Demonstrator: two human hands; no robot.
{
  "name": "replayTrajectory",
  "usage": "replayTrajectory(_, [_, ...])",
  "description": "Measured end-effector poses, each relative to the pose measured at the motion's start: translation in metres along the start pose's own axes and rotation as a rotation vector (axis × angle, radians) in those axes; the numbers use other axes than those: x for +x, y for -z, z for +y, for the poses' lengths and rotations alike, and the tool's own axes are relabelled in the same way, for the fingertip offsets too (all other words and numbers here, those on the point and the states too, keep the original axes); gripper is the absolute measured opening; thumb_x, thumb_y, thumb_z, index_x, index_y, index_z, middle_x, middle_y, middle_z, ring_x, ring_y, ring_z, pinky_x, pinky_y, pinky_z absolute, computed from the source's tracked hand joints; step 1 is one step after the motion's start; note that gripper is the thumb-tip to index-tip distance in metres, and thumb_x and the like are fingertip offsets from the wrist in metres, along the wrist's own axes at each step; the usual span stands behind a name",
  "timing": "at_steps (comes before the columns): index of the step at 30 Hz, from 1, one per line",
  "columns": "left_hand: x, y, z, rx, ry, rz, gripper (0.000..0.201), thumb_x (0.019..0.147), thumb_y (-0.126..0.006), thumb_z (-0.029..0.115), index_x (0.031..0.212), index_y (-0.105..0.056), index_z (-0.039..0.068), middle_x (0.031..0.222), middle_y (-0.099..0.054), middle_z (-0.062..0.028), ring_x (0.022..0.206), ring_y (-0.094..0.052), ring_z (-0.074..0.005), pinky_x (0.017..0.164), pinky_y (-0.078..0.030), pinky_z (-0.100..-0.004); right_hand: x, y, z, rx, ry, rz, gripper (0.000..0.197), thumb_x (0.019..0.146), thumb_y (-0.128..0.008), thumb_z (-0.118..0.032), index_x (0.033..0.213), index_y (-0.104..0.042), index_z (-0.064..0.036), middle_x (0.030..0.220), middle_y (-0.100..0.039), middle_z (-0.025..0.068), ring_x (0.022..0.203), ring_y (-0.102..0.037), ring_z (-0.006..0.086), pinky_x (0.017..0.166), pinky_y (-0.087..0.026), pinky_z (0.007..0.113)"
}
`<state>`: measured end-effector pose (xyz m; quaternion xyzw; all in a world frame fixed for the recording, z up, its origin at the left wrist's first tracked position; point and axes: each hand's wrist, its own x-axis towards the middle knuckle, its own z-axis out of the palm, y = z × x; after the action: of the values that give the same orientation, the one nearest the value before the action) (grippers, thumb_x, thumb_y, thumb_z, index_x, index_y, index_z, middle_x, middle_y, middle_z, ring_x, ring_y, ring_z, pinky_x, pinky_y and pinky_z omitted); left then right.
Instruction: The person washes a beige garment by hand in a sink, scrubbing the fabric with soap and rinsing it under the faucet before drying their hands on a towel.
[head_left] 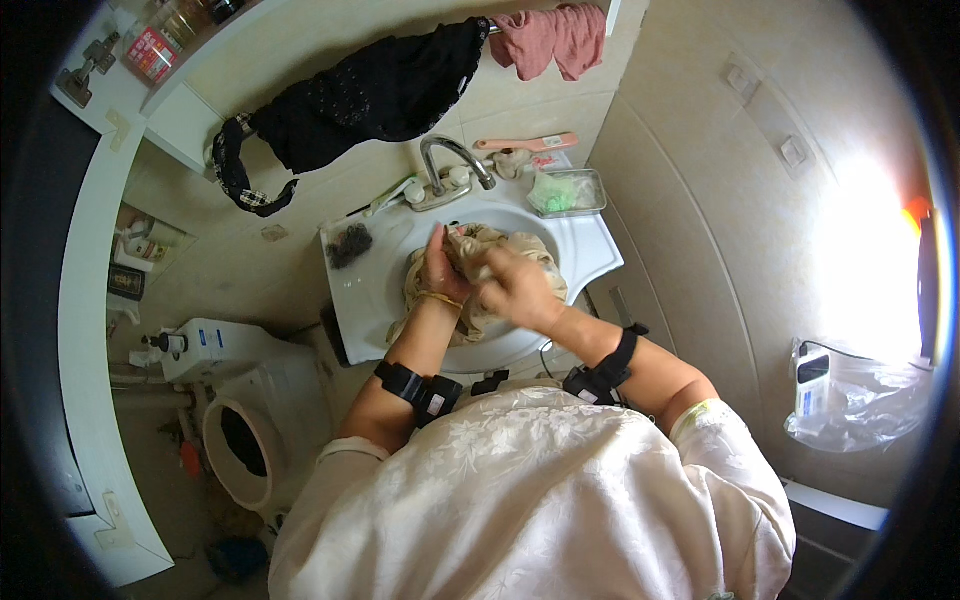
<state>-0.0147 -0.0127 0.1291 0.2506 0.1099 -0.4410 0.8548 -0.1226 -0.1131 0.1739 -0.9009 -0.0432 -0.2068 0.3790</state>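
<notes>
A wet-looking beige cloth (535,250) lies bunched in the white washbasin (368,285), under the curved chrome faucet (452,150). My left hand (443,275), with a thin yellowish band at its wrist, holds a fold of the cloth up against its palm. Slightly smeared by motion, my right hand (522,290) is closed over the same cloth, close beside the left. Its fingertips are partly hidden in the folds. Black straps with small boxes circle both forearms.
A soap tray (572,208) with a green item stands at the basin's right rear, near a pink brush (525,142). Dark scrubber (350,245) sits on the left rim. Black cloth (370,100) and pink cloth (550,40) hang above. A toilet (235,440) is left.
</notes>
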Motion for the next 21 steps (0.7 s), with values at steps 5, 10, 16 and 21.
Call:
replayTrajectory(5, [0.014, -0.008, -0.04, 0.202, 0.03, -0.024, 0.039, 0.09, -0.041, 0.037, 0.108, -0.053, 0.004, 0.109, -0.056, -0.0057, 0.104, -0.05, -0.0197, 0.093, -0.037, -0.0334, 0.038, -0.012, 0.039, -0.19, -0.495, 0.047, 0.036, 0.088, -0.044, -0.034, 0.077, -0.056, -0.0022, 0.07, -0.058, 0.0209, 0.066, -0.056, 0.0378, 0.062, -0.045, 0.043])
replayTrajectory(10, [0.026, 0.025, -0.012, 0.135, 0.105, -0.317, 0.041, 0.088, -0.042, 0.046, 0.1, -0.056, 0.009, 0.097, -0.058, -0.0066, 0.09, -0.054, -0.0194, 0.083, -0.042, -0.0329, 0.019, -0.034, 0.011, -0.095, -0.286, 0.154, 0.036, 0.088, -0.044, -0.031, 0.074, -0.056, -0.0003, 0.069, -0.058, 0.0234, 0.062, -0.056, 0.0394, 0.057, -0.045, 0.045])
replayTrajectory(16, [0.002, -0.019, -0.046, 0.242, 0.026, 0.032, 0.044, 0.09, -0.038, 0.044, 0.108, -0.052, 0.007, 0.106, -0.056, -0.0054, 0.097, -0.052, -0.019, 0.084, -0.043, -0.0318, 0.036, -0.002, 0.017, -0.284, -0.504, -0.067, 0.03, 0.088, -0.044, -0.028, 0.078, -0.056, -0.0028, 0.075, -0.059, 0.0211, 0.068, -0.056, 0.0383, 0.063, -0.045, 0.044])
replayTrajectory(21, [0.018, 0.012, -0.032, 0.289, 0.044, -0.053, 0.053, 0.088, -0.041, 0.05, 0.112, -0.048, 0.003, 0.107, -0.054, -0.0074, 0.099, -0.052, -0.018, 0.084, -0.043, -0.0303, 0.026, -0.02, 0.014, -0.125, -0.423, 0.138, 0.031, 0.086, -0.048, -0.031, 0.076, -0.057, -0.003, 0.07, -0.057, 0.0241, 0.069, -0.055, 0.0423, 0.064, -0.044, 0.045])
